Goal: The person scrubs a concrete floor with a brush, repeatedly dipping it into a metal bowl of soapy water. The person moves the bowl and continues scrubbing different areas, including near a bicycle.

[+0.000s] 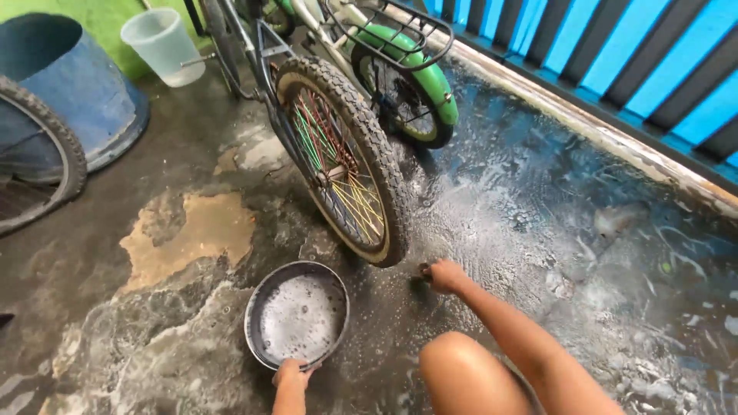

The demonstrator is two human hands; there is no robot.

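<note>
Down low, the left hand (293, 373) pinches the near rim of one round metal basin (297, 313), which holds soapy water. Right of that grip, the right hand (444, 275) is closed on a small dark thing, hard to identify, beside the bicycle wheel (342, 157). Beyond stand one blue barrel (69, 84) and one pale bucket (163, 44); three tyres are in view.

Blue barrel (69, 84) and left tyre (54, 154) cropped

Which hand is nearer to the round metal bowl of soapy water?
Left. The left hand grips the near rim of the round metal bowl; the right hand is apart, beside the bicycle wheel.
</note>
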